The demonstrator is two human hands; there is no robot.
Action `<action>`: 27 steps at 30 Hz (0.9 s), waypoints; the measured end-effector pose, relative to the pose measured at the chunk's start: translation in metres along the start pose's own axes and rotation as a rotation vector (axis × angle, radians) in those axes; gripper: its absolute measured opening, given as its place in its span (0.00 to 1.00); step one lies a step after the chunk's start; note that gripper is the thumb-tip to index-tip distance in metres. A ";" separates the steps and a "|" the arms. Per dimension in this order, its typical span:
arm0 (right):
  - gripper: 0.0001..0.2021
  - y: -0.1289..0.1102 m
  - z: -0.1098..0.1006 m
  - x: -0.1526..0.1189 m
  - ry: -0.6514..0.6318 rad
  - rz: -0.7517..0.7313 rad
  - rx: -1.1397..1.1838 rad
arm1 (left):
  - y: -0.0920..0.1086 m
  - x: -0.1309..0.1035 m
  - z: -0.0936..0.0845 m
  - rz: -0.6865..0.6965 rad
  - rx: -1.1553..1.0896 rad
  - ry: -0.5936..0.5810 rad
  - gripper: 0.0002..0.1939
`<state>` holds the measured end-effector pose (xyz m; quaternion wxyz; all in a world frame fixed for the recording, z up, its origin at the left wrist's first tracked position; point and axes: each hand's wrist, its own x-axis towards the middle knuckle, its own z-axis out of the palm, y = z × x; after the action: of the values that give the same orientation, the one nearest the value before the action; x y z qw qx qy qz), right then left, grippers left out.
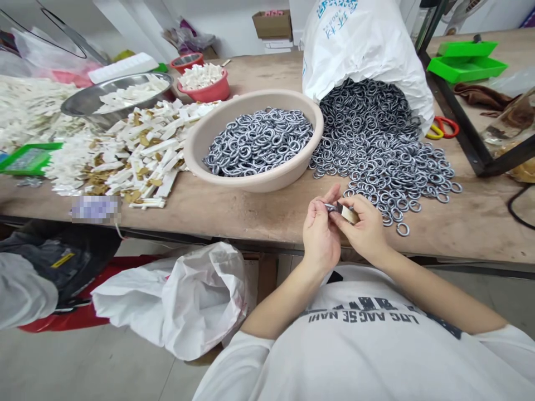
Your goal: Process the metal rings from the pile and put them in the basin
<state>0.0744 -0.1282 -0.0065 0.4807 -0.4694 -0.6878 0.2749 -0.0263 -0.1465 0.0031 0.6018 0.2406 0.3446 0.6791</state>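
Observation:
My left hand (321, 236) holds a grey metal ring (330, 206) between thumb and fingers, palm turned up. Close against it, my right hand (364, 225) grips a small tool with a pale handle (349, 214), its dark end touching the ring. Both hands are over the table's front edge. Beyond them stands a beige basin (253, 184) heaped with grey rings (261, 142). Right of the basin, a white sack (368, 44) lies open, with loose rings (380, 150) spilling out toward my hands.
White and gold pieces (142, 150) are piled on the table (234, 214) at the left, near a steel bowl (79, 104) and a red bowl (217, 91). Right: scissors (448, 128), a dark metal frame (455, 117) and green trays (466, 68). Below hangs an open white bag (179, 301).

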 end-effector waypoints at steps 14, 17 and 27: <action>0.20 0.012 0.001 0.011 -0.014 0.359 0.672 | -0.008 0.010 -0.017 0.022 0.098 -0.065 0.14; 0.22 0.009 0.004 0.004 -0.042 0.355 0.656 | -0.011 0.011 -0.018 0.035 0.079 0.000 0.13; 0.20 0.003 -0.019 0.016 -0.133 0.390 0.558 | -0.003 0.013 -0.030 -0.159 0.297 -0.233 0.19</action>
<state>0.0913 -0.1139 0.0043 0.4832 -0.4235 -0.5131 0.5692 -0.0489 -0.1384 -0.0194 0.6471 0.3758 0.3868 0.5389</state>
